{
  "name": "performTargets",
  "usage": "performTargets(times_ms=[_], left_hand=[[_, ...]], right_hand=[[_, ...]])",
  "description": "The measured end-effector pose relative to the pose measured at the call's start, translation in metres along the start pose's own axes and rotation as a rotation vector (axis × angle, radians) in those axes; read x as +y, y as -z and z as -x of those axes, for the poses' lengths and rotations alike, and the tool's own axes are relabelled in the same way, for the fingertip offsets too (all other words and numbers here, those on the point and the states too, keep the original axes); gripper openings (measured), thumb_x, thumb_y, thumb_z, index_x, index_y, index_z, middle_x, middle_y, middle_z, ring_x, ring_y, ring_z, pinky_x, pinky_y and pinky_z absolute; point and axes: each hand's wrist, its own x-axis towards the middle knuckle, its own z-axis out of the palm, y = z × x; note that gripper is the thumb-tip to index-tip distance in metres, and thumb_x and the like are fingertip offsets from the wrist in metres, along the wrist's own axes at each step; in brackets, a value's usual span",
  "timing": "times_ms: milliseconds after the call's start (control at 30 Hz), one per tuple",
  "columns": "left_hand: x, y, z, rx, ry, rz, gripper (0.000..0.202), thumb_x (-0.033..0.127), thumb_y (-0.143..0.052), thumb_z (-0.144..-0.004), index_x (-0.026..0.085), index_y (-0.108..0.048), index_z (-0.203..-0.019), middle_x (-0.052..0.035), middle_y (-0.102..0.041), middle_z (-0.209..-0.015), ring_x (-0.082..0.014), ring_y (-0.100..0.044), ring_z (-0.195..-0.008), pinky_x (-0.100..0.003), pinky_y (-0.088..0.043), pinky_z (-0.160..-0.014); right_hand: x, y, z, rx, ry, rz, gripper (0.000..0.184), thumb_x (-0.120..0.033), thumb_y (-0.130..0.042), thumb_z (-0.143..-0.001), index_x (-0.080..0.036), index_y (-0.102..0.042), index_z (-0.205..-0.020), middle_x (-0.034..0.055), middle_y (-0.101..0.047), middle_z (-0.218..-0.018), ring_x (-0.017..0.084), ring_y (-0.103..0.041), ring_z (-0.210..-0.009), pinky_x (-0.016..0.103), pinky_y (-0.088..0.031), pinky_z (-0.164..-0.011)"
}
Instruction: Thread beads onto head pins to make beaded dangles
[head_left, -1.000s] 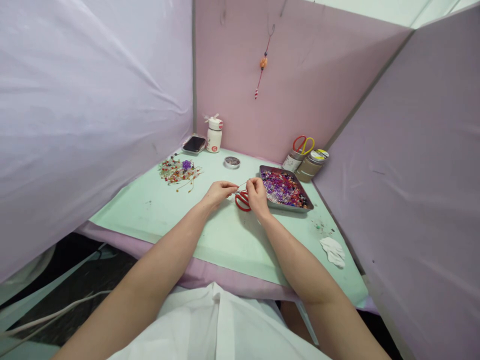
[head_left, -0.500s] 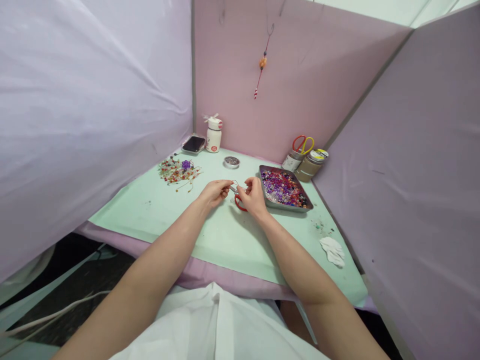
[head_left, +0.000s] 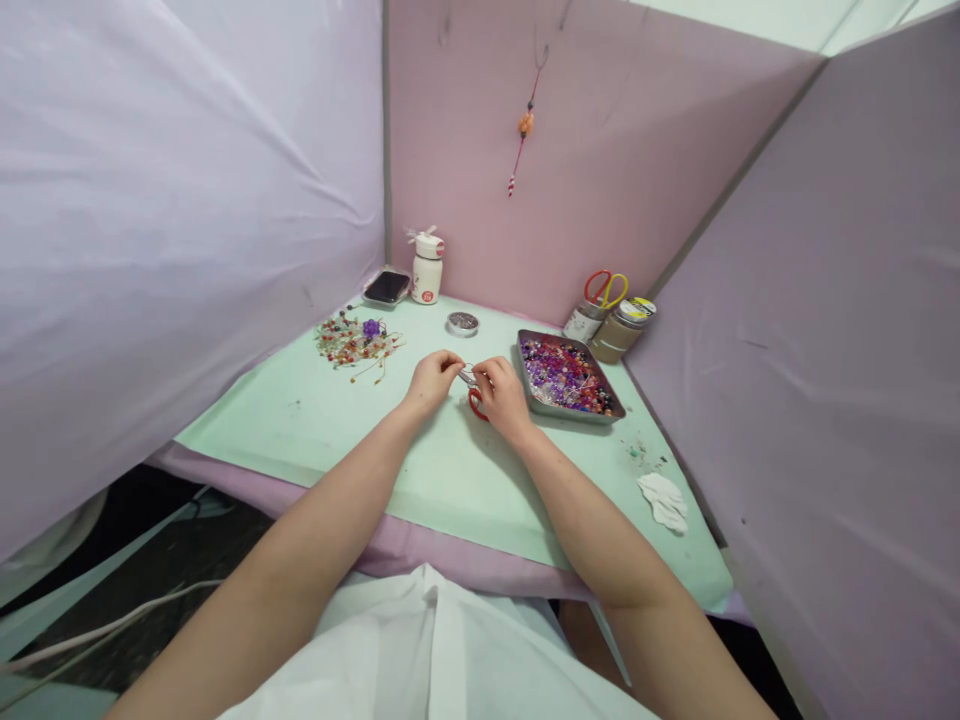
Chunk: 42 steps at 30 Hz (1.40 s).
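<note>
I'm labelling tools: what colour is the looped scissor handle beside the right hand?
The looped scissor handle, partly hidden, is red, showing best in the head view.

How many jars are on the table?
2, both at the back right: one jar holding red and yellow handles, and a lidded jar to its right. No others show.

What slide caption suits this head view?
Left hand and right hand pinch a thin strand near red-handled scissors and a bead tray.
</note>
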Motion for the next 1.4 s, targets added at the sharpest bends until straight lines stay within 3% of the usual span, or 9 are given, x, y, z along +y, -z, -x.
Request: performTargets(times_ms=[233, 433, 567, 733, 1000, 1400], left_hand=[[0.004, 0.002, 0.003, -0.151, -0.197, -0.191, 0.013, 0.017, -0.053, -0.075, 0.019, -0.065, -0.072, -0.0035, -0.063, -0.080, -0.0173, -0.055, -0.081, -0.029, -0.041, -0.082], [0.005, 0.001, 0.004, -0.153, -0.157, -0.169, 0.011, 0.018, -0.055, -0.074, 0.019, -0.066, -0.072, -0.0031, -0.063, -0.080, -0.0172, -0.055, -0.082, -0.028, -0.041, -0.082], [0.004, 0.001, 0.003, -0.120, -0.133, -0.102, 0.010, 0.020, -0.058, -0.073, 0.019, -0.068, -0.071, -0.0030, -0.065, -0.078, -0.0166, -0.056, -0.079, -0.027, -0.041, -0.080], [0.004, 0.001, 0.004, -0.094, -0.132, -0.085, 0.012, 0.021, -0.059, -0.074, 0.019, -0.070, -0.072, -0.0036, -0.066, -0.078, -0.0170, -0.057, -0.078, -0.028, -0.042, -0.080], [0.005, 0.001, 0.004, -0.083, -0.100, -0.061, 0.012, 0.022, -0.061, -0.072, 0.020, -0.072, -0.074, -0.0034, -0.068, -0.079, -0.0170, -0.059, -0.079, -0.028, -0.043, -0.080], [0.010, 0.002, 0.006, -0.141, -0.106, 0.063, 0.013, 0.026, -0.063, -0.072, 0.018, -0.072, -0.076, -0.0046, -0.069, -0.079, -0.0171, -0.060, -0.080, -0.029, -0.044, -0.082]], right_hand=[[0.007, 0.001, -0.004, 0.075, -0.076, -0.129, 0.015, -0.027, -0.047, -0.087, -0.022, -0.060, -0.082, 0.0053, -0.061, -0.090, 0.020, -0.054, -0.091, 0.035, -0.041, -0.085], [0.006, -0.003, -0.006, 0.013, -0.391, -0.497, 0.014, -0.035, -0.054, -0.078, -0.022, -0.061, -0.080, -0.0007, -0.062, -0.070, 0.014, -0.054, -0.061, 0.029, -0.044, -0.060], [0.007, -0.004, -0.006, -0.031, -0.506, -0.694, 0.018, -0.036, -0.061, -0.072, -0.022, -0.059, -0.082, -0.0012, -0.063, -0.068, 0.013, -0.055, -0.056, 0.027, -0.043, -0.055], [0.007, -0.003, -0.006, -0.019, -0.560, -0.766, 0.023, -0.036, -0.067, -0.067, -0.021, -0.055, -0.080, -0.0008, -0.065, -0.070, 0.011, -0.056, -0.056, 0.025, -0.043, -0.055], [0.004, -0.003, -0.006, -0.001, -0.585, -0.736, 0.025, -0.040, -0.070, -0.065, -0.020, -0.058, -0.073, -0.0056, -0.052, -0.055, 0.008, -0.043, -0.048, 0.024, -0.035, -0.049], [0.007, 0.007, -0.008, -0.199, -0.732, -1.000, 0.036, -0.042, -0.080, -0.057, -0.017, -0.058, -0.071, -0.0040, -0.054, -0.056, 0.007, -0.047, -0.051, 0.021, -0.033, -0.047]])
